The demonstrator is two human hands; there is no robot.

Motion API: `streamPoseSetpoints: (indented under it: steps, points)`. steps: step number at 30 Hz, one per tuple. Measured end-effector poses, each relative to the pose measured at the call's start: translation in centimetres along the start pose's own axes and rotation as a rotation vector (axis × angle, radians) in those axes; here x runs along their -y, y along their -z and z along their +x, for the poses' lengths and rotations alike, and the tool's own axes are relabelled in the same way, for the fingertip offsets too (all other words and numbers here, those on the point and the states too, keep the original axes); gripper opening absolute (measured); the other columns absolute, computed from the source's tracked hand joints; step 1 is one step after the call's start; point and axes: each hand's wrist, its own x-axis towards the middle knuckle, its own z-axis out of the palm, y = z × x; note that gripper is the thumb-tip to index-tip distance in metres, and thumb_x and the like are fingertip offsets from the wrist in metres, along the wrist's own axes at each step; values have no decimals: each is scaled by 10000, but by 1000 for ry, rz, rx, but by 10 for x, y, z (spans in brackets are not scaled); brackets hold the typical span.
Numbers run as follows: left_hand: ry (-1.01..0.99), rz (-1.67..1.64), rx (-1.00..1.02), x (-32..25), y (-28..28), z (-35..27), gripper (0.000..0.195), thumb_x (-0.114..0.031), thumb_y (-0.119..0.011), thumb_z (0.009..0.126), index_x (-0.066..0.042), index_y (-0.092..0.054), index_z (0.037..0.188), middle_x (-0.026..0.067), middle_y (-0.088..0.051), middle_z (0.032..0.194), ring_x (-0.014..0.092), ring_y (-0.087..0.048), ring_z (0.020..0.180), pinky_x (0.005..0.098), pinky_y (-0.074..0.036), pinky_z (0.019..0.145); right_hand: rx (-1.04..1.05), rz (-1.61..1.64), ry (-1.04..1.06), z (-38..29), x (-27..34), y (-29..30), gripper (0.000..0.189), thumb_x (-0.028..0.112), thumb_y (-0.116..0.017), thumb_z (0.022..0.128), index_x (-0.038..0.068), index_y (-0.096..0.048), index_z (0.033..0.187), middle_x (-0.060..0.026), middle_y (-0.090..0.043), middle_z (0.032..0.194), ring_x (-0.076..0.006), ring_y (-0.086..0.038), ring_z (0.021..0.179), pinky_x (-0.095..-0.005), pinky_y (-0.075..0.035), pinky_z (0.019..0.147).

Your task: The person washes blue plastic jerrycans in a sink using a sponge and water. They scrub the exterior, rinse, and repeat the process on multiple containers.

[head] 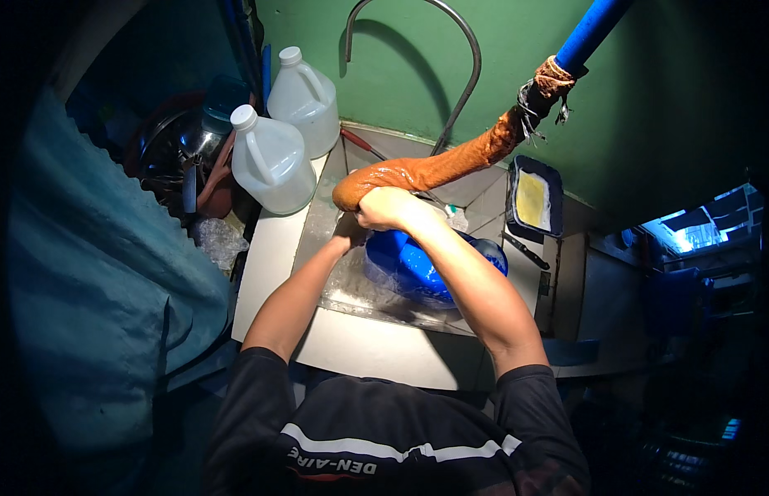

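A wet orange-brown fabric sleeve or hose point(422, 174) hangs from the end of a blue pipe point(592, 31), tied there with string, and slopes down to the left over a steel sink. My right hand point(384, 209) is at its lower end, with curled fingers; its exact grip is unclear. Below that end is my left hand point(352, 234), mostly in shadow, its fingers hidden. A blue plastic basin point(409, 263) with soapy water stands in the steel sink point(353, 301), under my right forearm.
Two translucent jugs point(273, 167) point(310, 102) stand at the left. A curved metal faucet pipe point(474, 68) rises by the green wall. At the right lie a black tray point(561, 204) with a yellow sponge point(532, 198) and a black-handled knife point(527, 250). A red-handled tool point(358, 139) lies behind the sink.
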Motion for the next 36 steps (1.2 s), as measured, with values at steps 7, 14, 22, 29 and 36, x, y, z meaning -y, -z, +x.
streamPoseSetpoints:
  steps: [7, 14, 22, 29, 36]
  points:
    - [-699, 550, -356, 37, -16, 25, 236, -97, -592, 862, -69, -710, 1064, 204, -740, 924, 365, -731, 857, 492, -581, 758, -111, 48, 16, -3, -1, -4, 319, 246, -569, 852, 12, -764, 948, -251, -730, 1006, -396, -722, 955, -488, -560, 864]
    - [-634, 320, -275, 26, -22, 11, 284, -122, -545, 900, -41, -669, 1143, 197, -709, 1128, 395, -664, 1068, 448, -541, 906, -161, 6, 44, 4, -22, -37, 300, 291, -596, 867, 53, -773, 908, -217, -741, 937, -379, -730, 922, -483, -567, 834]
    - [-517, 252, -160, -31, -15, -53, 392, 46, -482, 847, -12, -495, 1235, 266, -617, 1153, 463, -591, 1116, 475, -485, 941, -564, 451, -204, -9, -91, -150, 392, 374, -651, 928, 142, -643, 1243, -167, -686, 1172, -370, -667, 1065, -460, -516, 936]
    - [-278, 84, 265, -20, 1, -59, 598, 87, -481, 817, 40, -518, 1412, 200, -645, 1175, 297, -634, 1091, 381, -480, 1002, -734, 498, -205, -35, -77, -172, 406, 334, -716, 813, 129, -693, 1163, -132, -712, 1128, -344, -666, 1085, -447, -521, 935]
    - [-424, 283, 253, -33, 25, -44, 476, 20, -526, 836, -16, -604, 1303, 160, -635, 1104, 298, -612, 1040, 373, -480, 952, -856, 310, -75, -34, -65, -168, 356, 391, -724, 850, 160, -693, 1119, -101, -702, 1071, -341, -657, 1026, -466, -527, 865]
